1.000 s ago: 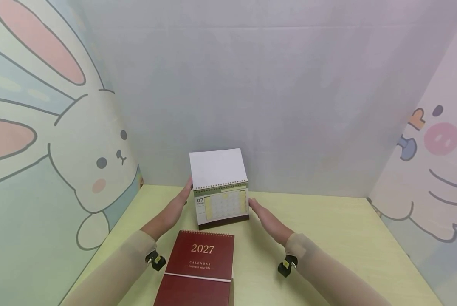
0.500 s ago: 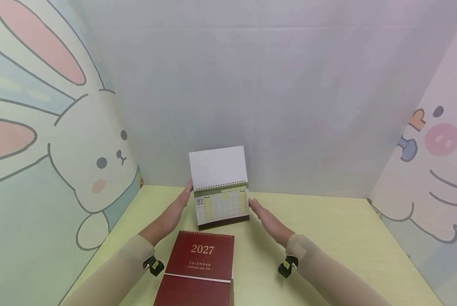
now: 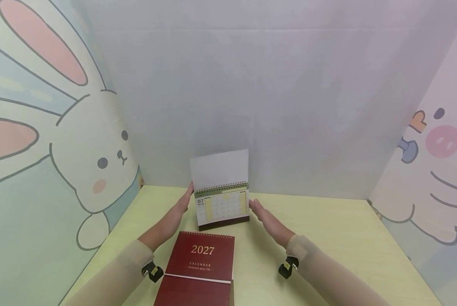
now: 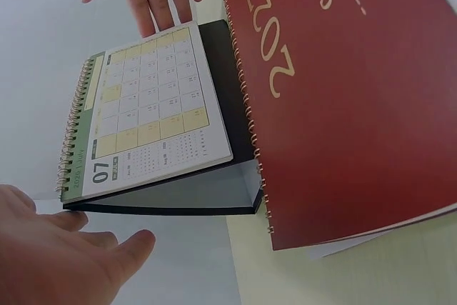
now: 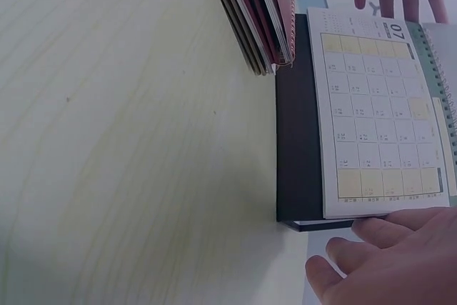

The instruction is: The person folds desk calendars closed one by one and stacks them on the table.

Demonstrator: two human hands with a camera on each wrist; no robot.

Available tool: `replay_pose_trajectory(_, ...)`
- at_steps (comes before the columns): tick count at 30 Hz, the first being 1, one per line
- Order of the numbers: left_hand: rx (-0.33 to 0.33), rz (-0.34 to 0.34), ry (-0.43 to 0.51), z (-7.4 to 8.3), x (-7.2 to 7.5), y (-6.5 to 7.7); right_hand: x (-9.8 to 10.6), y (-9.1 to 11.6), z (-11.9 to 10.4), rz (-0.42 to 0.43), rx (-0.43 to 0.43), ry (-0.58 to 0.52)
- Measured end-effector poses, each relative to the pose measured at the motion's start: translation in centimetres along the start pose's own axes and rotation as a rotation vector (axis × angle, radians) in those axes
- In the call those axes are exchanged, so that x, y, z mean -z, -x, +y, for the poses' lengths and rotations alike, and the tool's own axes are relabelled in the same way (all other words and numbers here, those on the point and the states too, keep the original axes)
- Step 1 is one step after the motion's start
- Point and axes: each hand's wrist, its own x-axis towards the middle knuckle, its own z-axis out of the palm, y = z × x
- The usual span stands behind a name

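Observation:
A small desk calendar [image 3: 222, 206] stands upright near the back wall, its "07" month sheet facing me. Above its spiral binding a blank white page [image 3: 220, 170] is tipped up and leans backward. My left hand [image 3: 171, 221] is held along the calendar's left side, fingers extended, with the fingertips by its top corner. On the opposite side my right hand [image 3: 270, 222] has its fingertips right at the lower right edge. In the right wrist view the fingers [image 5: 385, 232] of that hand lie along the calendar's side edge. Neither hand is curled round anything.
A red calendar [image 3: 201, 257] marked 2027 lies in front of the small one on the pale wooden table [image 3: 328, 238], with another red cover [image 3: 192, 293] nearer me. A grey wall sheet [image 3: 251, 85] closes the back; printed cartoon panels flank both sides.
The blank page has swung up and back over the binding, away from me. Both hands stay at the small calendar's sides, the left one shifting only slightly.

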Motion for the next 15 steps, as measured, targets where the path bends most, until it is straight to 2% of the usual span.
replay_pose_trajectory(5, 0.023, -0.012, 0.009, 0.15, -0.08, 0.32, 0.03, 0.06, -0.01, 0.006, -0.008, -0.009)
replay_pose_trajectory(15, 0.021, -0.004, 0.021, -0.14, -0.40, 0.51, 0.24, 0.17, 0.07, -0.006, -0.020, -0.007)
